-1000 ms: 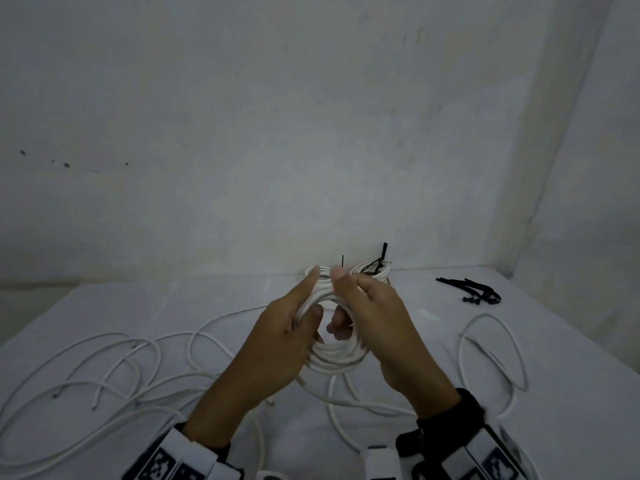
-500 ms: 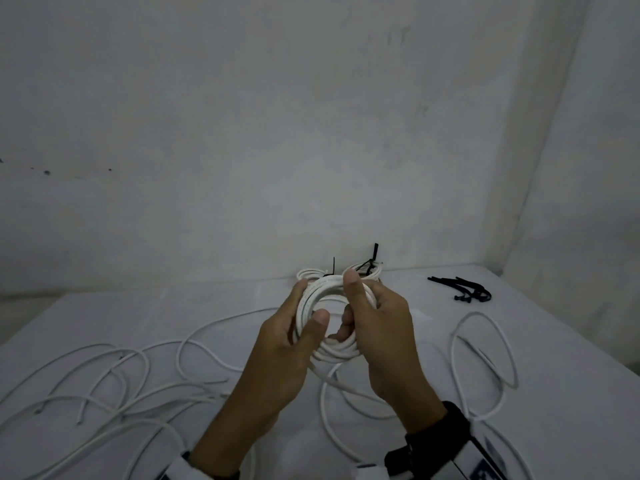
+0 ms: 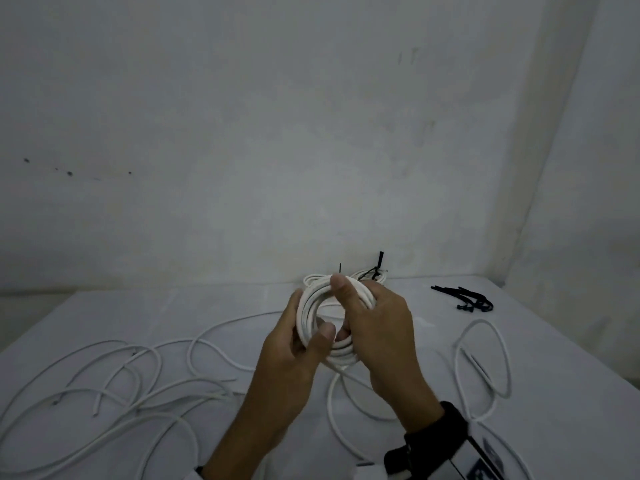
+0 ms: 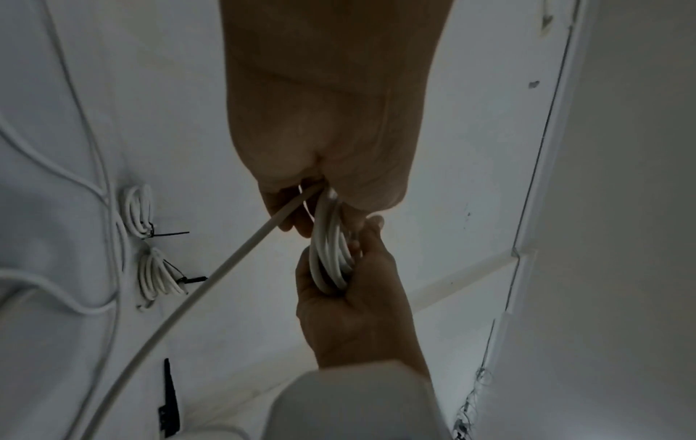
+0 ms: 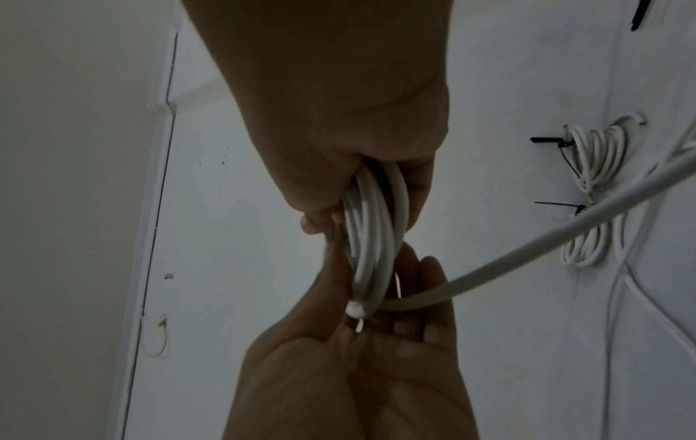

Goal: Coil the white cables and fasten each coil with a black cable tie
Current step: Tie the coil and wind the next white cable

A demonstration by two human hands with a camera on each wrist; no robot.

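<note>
1. On the far left of the white desk (image 3: 242, 306), loose white cables (image 3: 114, 372) lie in overlapping loops and strands, with a few cut ends showing among them.
2. The left hand (image 3: 294, 368) is raised above the desk, its fingers curled behind the left side of a white cable coil (image 3: 308, 317) and its thumb pressed across the front of the coil's lower left part.
3. The coil stands roughly upright between the two hands, several turns thick, with an open middle. In the right wrist view a cut cable end (image 5: 356, 311) sits at the bottom of the coil, against the left palm.
4. One free strand (image 4: 196, 285) leaves the coil and runs down toward the desk, curving in front of the person.
5. The right hand (image 3: 377, 327) grips the coil's right side, thumb laid over the top of the turns and the other fingers wrapped behind and through the middle.
6. Behind the hands, near the wall, two finished coils (image 4: 150, 247) lie side by side on the desk, each bound with a black cable tie (image 4: 167, 234) whose tail sticks out.
7. Further right, a bundle of spare black cable ties (image 3: 464, 299) lies near the desk's back corner.
8. At the right, another loose cable loop (image 3: 485, 358) rests on the desk, well apart from the ties.
</note>
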